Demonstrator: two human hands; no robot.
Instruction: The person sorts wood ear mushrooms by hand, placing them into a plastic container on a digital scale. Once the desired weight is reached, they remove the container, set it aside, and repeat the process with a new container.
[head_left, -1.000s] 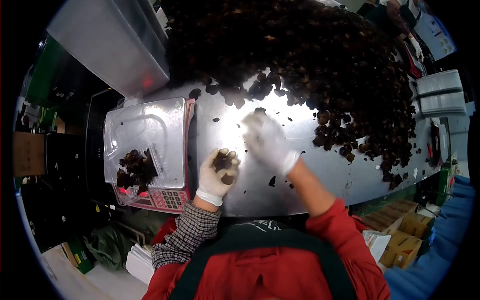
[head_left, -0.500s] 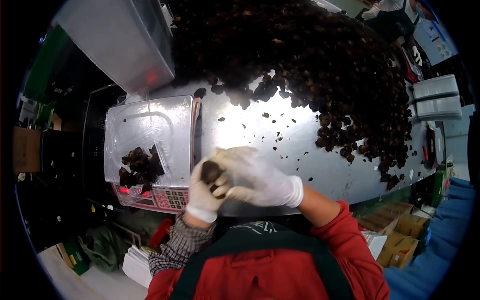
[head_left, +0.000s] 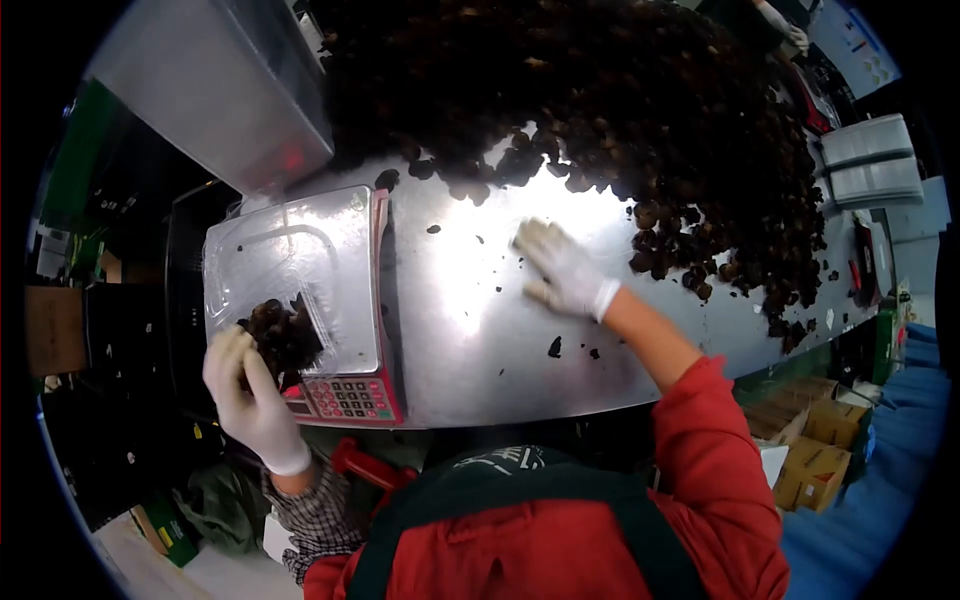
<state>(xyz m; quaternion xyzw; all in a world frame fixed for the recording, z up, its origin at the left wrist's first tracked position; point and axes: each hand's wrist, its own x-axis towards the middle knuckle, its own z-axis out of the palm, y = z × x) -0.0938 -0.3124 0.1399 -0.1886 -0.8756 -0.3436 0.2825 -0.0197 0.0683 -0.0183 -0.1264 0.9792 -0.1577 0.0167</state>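
Note:
My left hand (head_left: 250, 400), in a white glove, is at the front left edge of the scale (head_left: 350, 250), its bent fingertips beside the dark dried pieces (head_left: 283, 335). Those pieces lie in a clear plastic bag (head_left: 235, 270) on the steel pan. Whether the fingers pinch a piece cannot be made out. My right hand (head_left: 565, 270), also gloved, is over the middle of the metal table (head_left: 450, 370) with its fingers spread and nothing in them. The large heap of dark pieces (head_left: 600, 100) is beyond it.
A translucent bin (head_left: 220, 90) stands behind the scale. White trays (head_left: 872, 165) are stacked at the right. Another person's gloved hand (head_left: 790, 32) shows at the top right. Cardboard boxes (head_left: 812, 470) stand below the table's right edge. Small crumbs dot the metal.
My hands have parted. The left moved to the bag on the scale, and the right reached forward and right. The dark pieces held between them are no longer there.

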